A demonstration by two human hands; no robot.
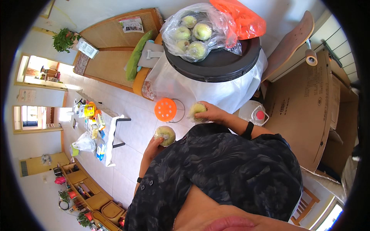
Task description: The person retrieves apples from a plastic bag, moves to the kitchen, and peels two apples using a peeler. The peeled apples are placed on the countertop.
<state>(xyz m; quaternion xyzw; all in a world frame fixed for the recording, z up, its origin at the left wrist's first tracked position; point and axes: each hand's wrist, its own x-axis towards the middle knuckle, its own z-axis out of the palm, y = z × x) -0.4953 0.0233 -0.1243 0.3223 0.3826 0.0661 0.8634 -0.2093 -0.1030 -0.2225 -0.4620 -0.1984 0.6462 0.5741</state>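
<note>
My left hand [154, 147] grips a round pale-green fruit [165, 135] wrapped in clear plastic film, its thumb over the near side. A second wrapped green fruit [197, 109] is in my right hand [213, 112], held to the right of the first and apart from it. Beyond both hands, a clear plastic bag [176, 47] holds several more pale-green fruits [202, 31]. That bag rests on the round black lid [215, 73] of a large container draped in translucent plastic sheeting [196, 82]. An orange plastic bag [245, 21] lies against it, on the lid's far right.
An orange stool [165, 109] stands on the tiled floor just past my hands. To the right are a large water jug [250, 112], a cardboard box [297, 115] and a leaning skateboard [292, 43]. A cluttered table [111, 144] and a wooden cane-panelled bench [107, 63] are on the left.
</note>
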